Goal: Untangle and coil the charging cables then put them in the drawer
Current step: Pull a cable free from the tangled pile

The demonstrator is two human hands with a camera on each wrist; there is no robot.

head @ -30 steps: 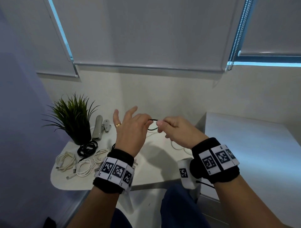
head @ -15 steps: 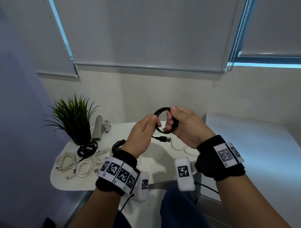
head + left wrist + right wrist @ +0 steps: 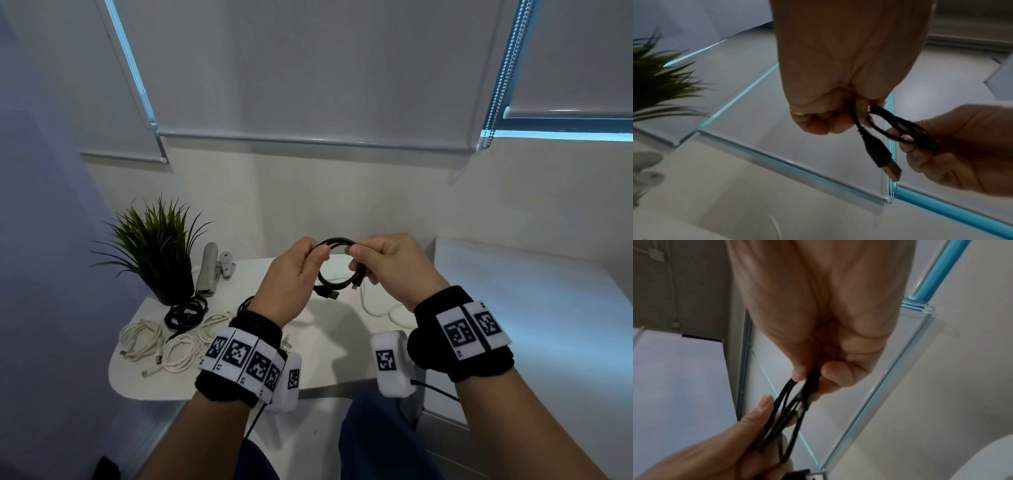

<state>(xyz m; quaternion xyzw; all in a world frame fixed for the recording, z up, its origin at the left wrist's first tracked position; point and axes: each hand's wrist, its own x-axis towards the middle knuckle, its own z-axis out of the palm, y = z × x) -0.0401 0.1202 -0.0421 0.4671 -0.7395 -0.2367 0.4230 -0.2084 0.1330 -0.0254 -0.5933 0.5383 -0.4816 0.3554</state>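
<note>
Coil turned flatter; both hands (image 3: 342, 270) pinch black cable (image 3: 337, 244).

A white table with rounded corners (image 3: 329, 359) carries a green spiky potted plant (image 3: 156, 246), a grey metal stapler (image 3: 208, 270), one coiled black cable (image 3: 186, 313) and several coiled white cables (image 3: 142, 339).
</note>
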